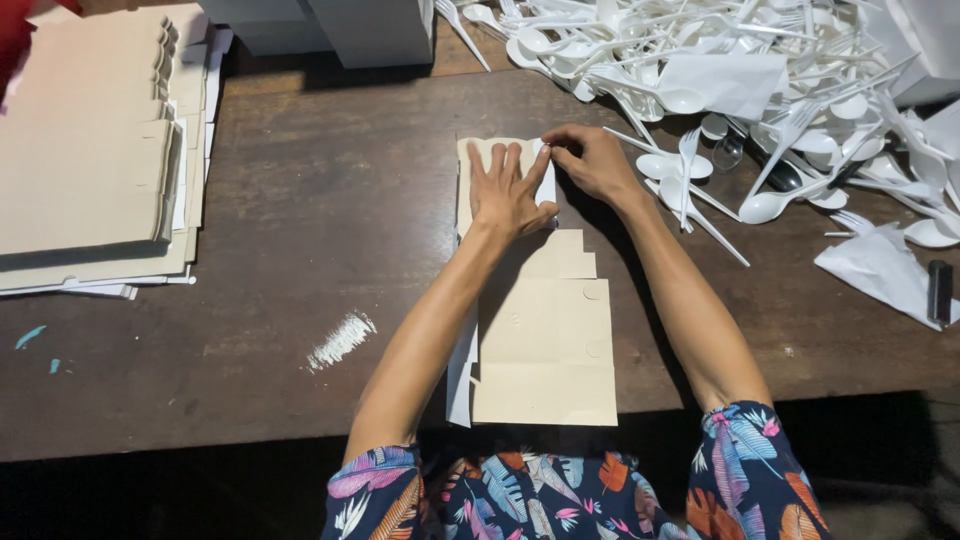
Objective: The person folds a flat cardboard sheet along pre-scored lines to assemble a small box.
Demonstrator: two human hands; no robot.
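A tan paper sleeve (500, 160) is pressed flat on the dark wooden table (330, 200), approx. at mid-table. All places below are given rel. to this sleeve.

L hand (507, 192) is laid palm-down on the sleeve, fingers spread apart and flat, nothing clamped. R hand (592, 160) is held at the sleeve's upper right corner, thumb and forefinger pinched together on a small white edge (543, 150) at that corner; whether it is a napkin or the sleeve's own lining cannot be told.

Just below the sleeve, towards the person, a stack of more tan sleeves (545, 335) is laid in overlapping steps, w/ small round notches seen on the right side. White sheets (462, 375) are tucked under that stack's left edge.

Right of the sleeve and above it, a big heap of white plastic spoons and forks (720, 80) is spread over the table, w/ white napkins (725, 80) mixed in. The nearest spoons are found just beside the R hand. Further right, a crumpled white napkin (880, 270) and a small dark object (940, 290) are seen near the table edge.

Far left of the sleeve, well apart, a tall pile of flat tan cardboard pieces (90, 150) is stacked. Above left, white boxes (340, 30) are set at the table's far edge. Below left, a white smear (342, 338) is marked on the wood.
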